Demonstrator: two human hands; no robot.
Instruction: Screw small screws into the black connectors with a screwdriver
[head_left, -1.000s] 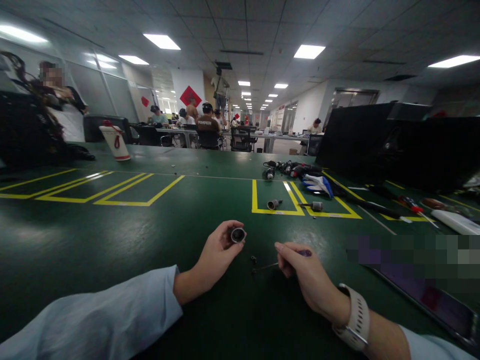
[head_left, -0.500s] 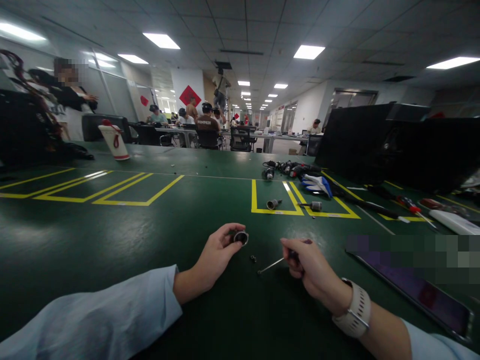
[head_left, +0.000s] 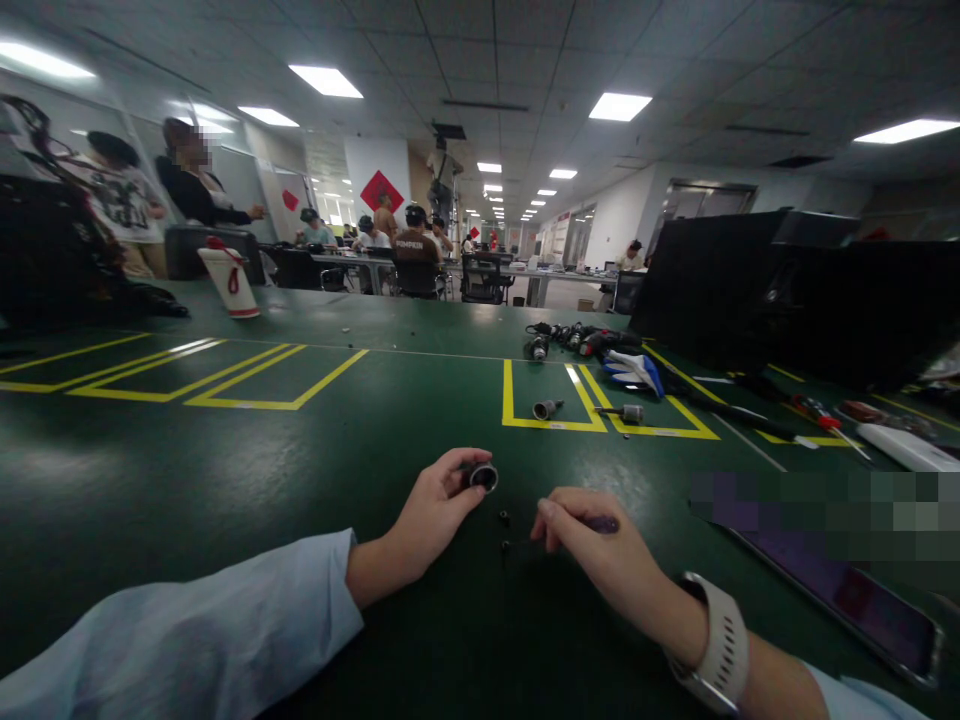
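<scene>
From the head camera, the person's left hand is curled loosely over the green worktop. Its thumb and fingertips pinch a black ring-shaped part, held just above the surface with its open end facing the camera. The right hand is closed around a small screwdriver. The purple handle end sticks out past the knuckles, and the thin shaft points left and down towards a tiny screw on the worktop. A second tiny screw lies just beyond it, between the two hands. A pale watch sits on the right wrist.

Farther back, two metal sockets lie near the yellow tape lines. Blue-and-white gloves lie behind them, and a white cup stands far left. A phone lies to the right.
</scene>
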